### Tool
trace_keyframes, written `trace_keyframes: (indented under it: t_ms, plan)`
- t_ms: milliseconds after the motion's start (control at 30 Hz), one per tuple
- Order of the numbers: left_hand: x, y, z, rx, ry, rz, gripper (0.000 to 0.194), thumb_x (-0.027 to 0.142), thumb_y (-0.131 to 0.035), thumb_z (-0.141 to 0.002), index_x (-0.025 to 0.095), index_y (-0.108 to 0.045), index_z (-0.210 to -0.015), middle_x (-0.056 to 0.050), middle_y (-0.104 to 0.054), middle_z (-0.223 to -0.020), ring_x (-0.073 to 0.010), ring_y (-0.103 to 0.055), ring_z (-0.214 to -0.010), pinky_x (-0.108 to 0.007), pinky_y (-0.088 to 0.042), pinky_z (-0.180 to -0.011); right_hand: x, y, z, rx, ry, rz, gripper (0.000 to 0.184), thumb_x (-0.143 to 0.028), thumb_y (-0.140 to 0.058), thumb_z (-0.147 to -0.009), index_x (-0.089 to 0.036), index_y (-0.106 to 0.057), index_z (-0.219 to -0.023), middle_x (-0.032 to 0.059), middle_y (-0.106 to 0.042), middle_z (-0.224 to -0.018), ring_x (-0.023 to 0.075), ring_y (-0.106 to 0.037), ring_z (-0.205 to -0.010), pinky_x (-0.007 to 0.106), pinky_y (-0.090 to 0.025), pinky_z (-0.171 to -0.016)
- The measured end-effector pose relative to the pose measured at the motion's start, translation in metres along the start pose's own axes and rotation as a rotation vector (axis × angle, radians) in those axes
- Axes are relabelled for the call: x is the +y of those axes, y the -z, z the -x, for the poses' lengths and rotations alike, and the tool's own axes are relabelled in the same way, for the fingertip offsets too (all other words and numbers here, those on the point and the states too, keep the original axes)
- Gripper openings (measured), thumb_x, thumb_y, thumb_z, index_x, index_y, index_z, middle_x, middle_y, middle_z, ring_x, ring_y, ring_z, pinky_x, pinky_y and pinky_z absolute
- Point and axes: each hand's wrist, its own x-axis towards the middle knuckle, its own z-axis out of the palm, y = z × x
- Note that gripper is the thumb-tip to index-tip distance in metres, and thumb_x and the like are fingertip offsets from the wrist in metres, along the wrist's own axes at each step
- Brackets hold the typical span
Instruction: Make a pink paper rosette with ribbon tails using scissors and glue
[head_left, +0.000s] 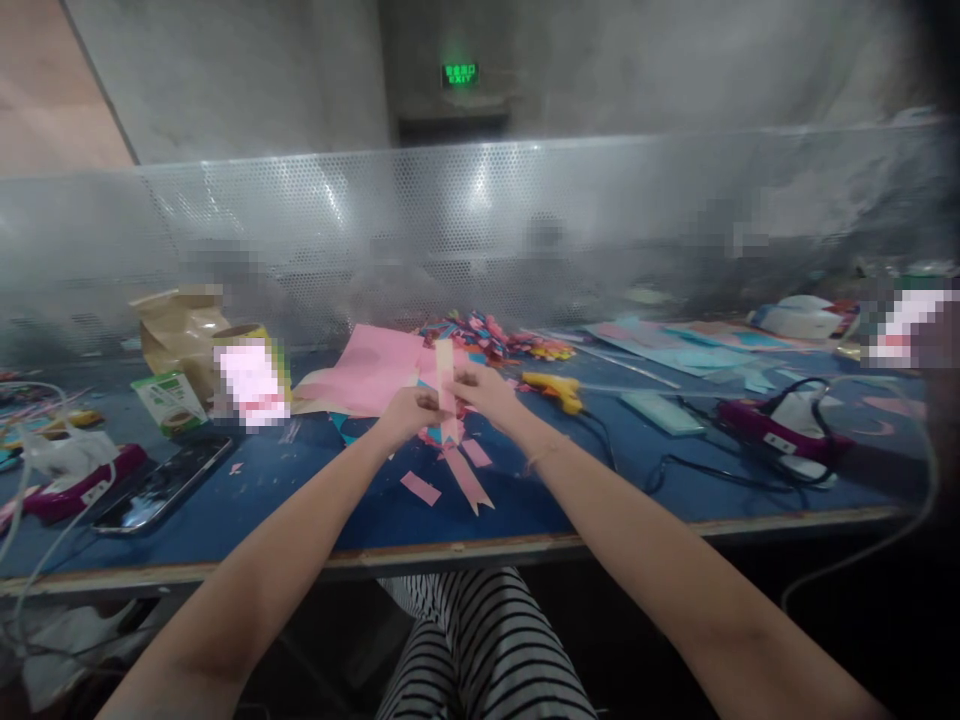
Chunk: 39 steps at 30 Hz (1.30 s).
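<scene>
At the far left a smartphone [161, 487] is seen lying flat on the blue table [315, 510], with a brown paper bag [174, 325] behind it. At centre, a pink paper strip [448, 395] is held upright above the tabletop: it is pinched from the left by the closed fingers of the left hand [409, 412] and gripped from the right by the right hand [484, 390]. Pink offcuts [450, 480] are scattered just below. Further right, a yellow glue gun [553, 390] is seen lying.
</scene>
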Motion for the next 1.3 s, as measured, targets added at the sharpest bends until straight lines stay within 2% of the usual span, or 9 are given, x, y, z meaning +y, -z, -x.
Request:
trace_keyframes:
  t_ms: [200, 533, 667, 767, 833, 933, 1067, 1167, 1300]
  plan:
    - [0.008, -0.003, 0.002, -0.007, -0.02, -0.063, 0.019, 0.021, -0.068, -0.049, 0.013, -0.054, -0.058, 0.003, -0.052, -0.052, -0.0078, -0.047, -0.05, -0.021, -0.036, -0.05, 0.0, 0.001, -0.003, 0.021, -0.011, 0.012, 0.019, -0.032, -0.058, -0.061, -0.015, -0.05, -0.067, -0.0035, -0.05, -0.058, 0.0079, -0.048, -0.053, 0.023, -0.043, -0.053]
    - [-0.002, -0.004, -0.002, 0.023, -0.021, -0.102, 0.024, 0.024, -0.068, -0.049, 0.014, -0.054, -0.065, 0.001, -0.055, -0.058, -0.0097, -0.049, -0.053, -0.023, -0.038, -0.052, 0.001, 0.005, -0.002, 0.03, -0.035, -0.033, 0.018, -0.03, -0.057, -0.061, -0.016, -0.047, -0.062, -0.0041, -0.047, -0.055, 0.0074, -0.046, -0.049, 0.024, -0.043, -0.053]
    - [0.0, -0.003, 0.002, -0.045, -0.135, -0.327, 0.022, 0.034, -0.062, -0.059, 0.015, -0.057, -0.067, -0.002, -0.058, -0.064, -0.014, -0.053, -0.061, -0.025, -0.04, -0.058, -0.001, 0.007, -0.002, 0.035, -0.026, -0.061, 0.018, -0.029, -0.058, -0.061, -0.016, -0.046, -0.059, -0.0046, -0.045, -0.053, 0.0072, -0.046, -0.049, 0.023, -0.043, -0.053]
    - [0.0, -0.003, 0.007, -0.125, -0.278, -0.607, 0.03, 0.042, -0.061, -0.061, 0.017, -0.06, -0.077, -0.006, -0.061, -0.086, -0.0212, -0.054, -0.083, -0.031, -0.041, -0.074, -0.003, 0.01, -0.002, 0.052, -0.053, -0.066, 0.017, -0.029, -0.059, -0.061, -0.016, -0.049, -0.063, -0.0035, -0.048, -0.056, 0.0077, -0.047, -0.052, 0.023, -0.043, -0.054]
    - [-0.002, -0.003, 0.009, -0.204, -0.31, -0.773, 0.034, 0.046, -0.06, -0.062, 0.02, -0.06, -0.083, -0.008, -0.057, -0.105, -0.0258, -0.047, -0.102, -0.036, -0.035, -0.087, -0.006, 0.012, -0.002, 0.07, -0.067, -0.052, 0.017, -0.029, -0.059, -0.061, -0.015, -0.05, -0.064, -0.0034, -0.049, -0.056, 0.0076, -0.047, -0.052, 0.023, -0.043, -0.054]
    - [-0.007, -0.002, 0.01, -0.326, -0.258, -0.921, 0.04, 0.05, -0.056, -0.064, 0.022, -0.059, -0.093, -0.007, -0.046, -0.124, -0.0297, -0.034, -0.117, -0.041, -0.026, -0.095, -0.011, 0.014, -0.001, 0.093, -0.095, -0.05, 0.018, -0.029, -0.06, -0.06, -0.015, -0.05, -0.064, -0.0039, -0.049, -0.055, 0.007, -0.047, -0.051, 0.023, -0.043, -0.055]
    - [-0.006, 0.005, 0.011, -0.384, -0.268, -0.989, 0.033, 0.043, -0.047, -0.072, 0.023, -0.058, -0.096, -0.007, -0.045, -0.124, -0.0295, -0.038, -0.114, -0.04, -0.031, -0.092, -0.014, 0.015, 0.0, 0.101, -0.142, -0.104, 0.021, -0.028, -0.063, -0.058, -0.015, -0.049, -0.065, -0.0045, -0.049, -0.056, 0.0062, -0.047, -0.051, 0.023, -0.043, -0.055]
    - [0.001, 0.015, 0.012, -0.354, -0.182, -1.066, 0.035, 0.04, -0.048, -0.07, 0.026, -0.057, -0.1, -0.007, -0.047, -0.12, -0.0283, -0.042, -0.11, -0.039, -0.032, -0.09, -0.013, 0.015, 0.0, 0.087, -0.17, -0.164, 0.024, -0.029, -0.066, -0.055, -0.014, -0.049, -0.065, -0.0049, -0.049, -0.057, 0.0058, -0.047, -0.051, 0.023, -0.042, -0.054]
    - [0.007, 0.033, 0.012, -0.294, -0.017, -1.142, 0.054, 0.032, -0.057, -0.06, 0.03, -0.05, -0.113, -0.006, -0.045, -0.124, -0.0303, -0.037, -0.114, -0.046, -0.025, -0.095, -0.011, 0.015, -0.001, 0.079, -0.193, -0.205, 0.027, -0.03, -0.067, -0.052, -0.015, -0.049, -0.065, -0.0048, -0.05, -0.057, 0.0061, -0.047, -0.051, 0.023, -0.041, -0.054]
